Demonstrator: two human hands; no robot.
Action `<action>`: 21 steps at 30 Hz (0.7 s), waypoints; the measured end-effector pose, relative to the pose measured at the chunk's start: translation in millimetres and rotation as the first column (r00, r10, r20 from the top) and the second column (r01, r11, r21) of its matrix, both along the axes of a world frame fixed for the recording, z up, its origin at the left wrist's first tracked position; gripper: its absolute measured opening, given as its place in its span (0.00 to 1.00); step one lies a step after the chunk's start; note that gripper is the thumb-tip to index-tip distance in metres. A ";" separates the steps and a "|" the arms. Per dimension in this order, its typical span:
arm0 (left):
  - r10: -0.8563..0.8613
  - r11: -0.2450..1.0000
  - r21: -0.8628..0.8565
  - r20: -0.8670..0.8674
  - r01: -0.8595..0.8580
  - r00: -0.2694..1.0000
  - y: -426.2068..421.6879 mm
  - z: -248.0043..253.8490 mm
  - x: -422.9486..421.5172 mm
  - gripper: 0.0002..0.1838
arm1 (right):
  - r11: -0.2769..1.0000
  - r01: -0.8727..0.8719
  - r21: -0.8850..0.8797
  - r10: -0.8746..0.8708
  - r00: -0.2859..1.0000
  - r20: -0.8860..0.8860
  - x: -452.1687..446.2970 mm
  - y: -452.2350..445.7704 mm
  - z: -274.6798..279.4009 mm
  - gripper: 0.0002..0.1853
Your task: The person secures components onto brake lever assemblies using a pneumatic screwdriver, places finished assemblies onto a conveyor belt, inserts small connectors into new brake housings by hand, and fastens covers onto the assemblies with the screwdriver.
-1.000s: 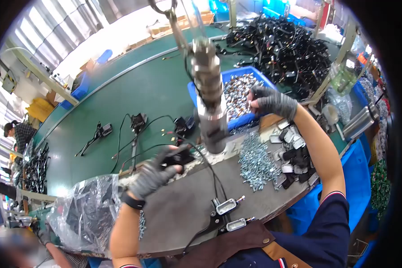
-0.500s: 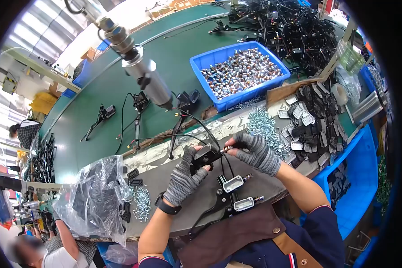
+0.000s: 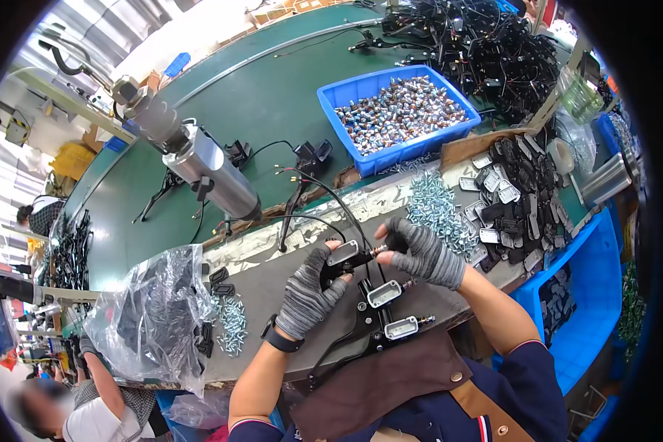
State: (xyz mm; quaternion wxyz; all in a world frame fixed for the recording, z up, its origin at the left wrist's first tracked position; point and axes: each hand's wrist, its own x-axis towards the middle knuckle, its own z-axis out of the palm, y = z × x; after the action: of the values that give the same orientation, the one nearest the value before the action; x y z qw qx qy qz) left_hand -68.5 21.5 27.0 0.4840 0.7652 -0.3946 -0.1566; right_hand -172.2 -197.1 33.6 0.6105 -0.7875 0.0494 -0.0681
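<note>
My gloved left hand (image 3: 308,289) is wrapped around a black brake master cylinder (image 3: 344,253), its open, pale reservoir facing up. At the cylinder's right end, the thumb and fingers of my gloved right hand (image 3: 429,254) are curled round a small metal bolt (image 3: 378,250); the index fingertip looks slightly apart from it. Just below lie two more brake lever assemblies with open reservoirs, an upper one (image 3: 384,294) and a lower one (image 3: 401,328), both with bolts at their right ends. Black cables run upward behind the held cylinder.
A blue bin (image 3: 339,136) holds many metal bolts. Loose screws (image 3: 435,210) and black reservoir covers (image 3: 527,199) lie to the right. A metal power driver (image 3: 217,177) hangs at the upper left. Near the left edge stands a plastic bag (image 3: 151,320); a co-worker (image 3: 99,412) sits below it.
The held cylinder has turned so its open reservoir faces up. My right thumb and index finger have spread a little at the bolt. The hanging driver has swung left and down.
</note>
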 end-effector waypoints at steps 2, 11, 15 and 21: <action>0.007 0.999 0.034 -0.023 -0.006 1.000 2.2 -2.4 0.5 0.29 | 0.994 -0.033 -0.102 0.029 0.999 -0.041 0.9 -4.8 -4.3 0.15; 0.020 0.993 0.114 -0.052 -0.014 0.998 8.2 -3.2 -4.0 0.29 | 0.906 -0.340 -0.251 0.314 0.939 -0.140 -27.8 -9.1 0.1 0.20; -0.068 0.986 0.153 0.012 0.065 0.998 5.6 5.2 -8.3 0.29 | 0.914 -0.344 -0.215 0.330 0.939 -0.098 -44.5 -1.1 -8.8 0.21; -0.146 0.986 0.107 0.174 0.129 0.974 4.0 19.1 27.1 0.23 | 0.899 -0.295 -0.323 0.291 0.955 -0.060 -39.6 -5.4 21.1 0.20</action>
State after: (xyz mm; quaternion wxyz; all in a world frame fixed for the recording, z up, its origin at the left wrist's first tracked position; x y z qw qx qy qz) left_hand -41.4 25.5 46.1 0.3972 0.7692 -0.4812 -0.1380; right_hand -211.8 -202.5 54.7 0.4740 -0.8768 -0.0784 0.0214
